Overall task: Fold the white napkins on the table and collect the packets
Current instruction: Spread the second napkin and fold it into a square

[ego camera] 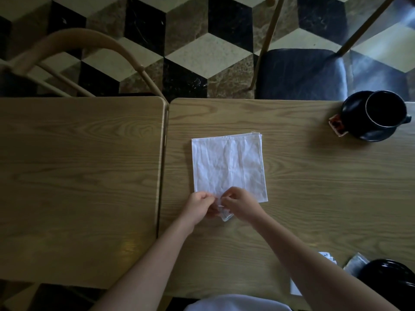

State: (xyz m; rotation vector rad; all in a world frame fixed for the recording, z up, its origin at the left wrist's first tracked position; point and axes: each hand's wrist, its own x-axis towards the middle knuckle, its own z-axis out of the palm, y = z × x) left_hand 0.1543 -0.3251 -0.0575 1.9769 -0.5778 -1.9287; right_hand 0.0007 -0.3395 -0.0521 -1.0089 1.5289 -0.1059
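A white napkin (229, 167), folded to a rough square with layered edges showing at its far right corner, lies flat on the right-hand wooden table (303, 180), nearer that table's left edge than its right and about midway between the far and near edges. Both hands meet at the napkin's near edge: the left hand (198, 206) and the right hand (241, 205) each pinch a small clear packet (224, 213) between thumb and fingertips, so both grips are closed on it, and the packet hangs just past the napkin's near edge, over bare wood. Whether the packet touches the table cannot be told. In the far right corner of this table a black cup (385, 112) stands on a black saucer (357, 111), and a small red-and-dark packet (336, 125) sits tucked against the saucer's left side. Near the near right corner, more pale packets (357, 263) lie beside a glossy black dish (390, 279) that runs out of view at the right. A second wooden table (78, 187) butts against the first on the left, with a narrow seam between them. Beyond the far edges stand a curved wooden chair (74, 46) and a chair with a dark seat (303, 72).
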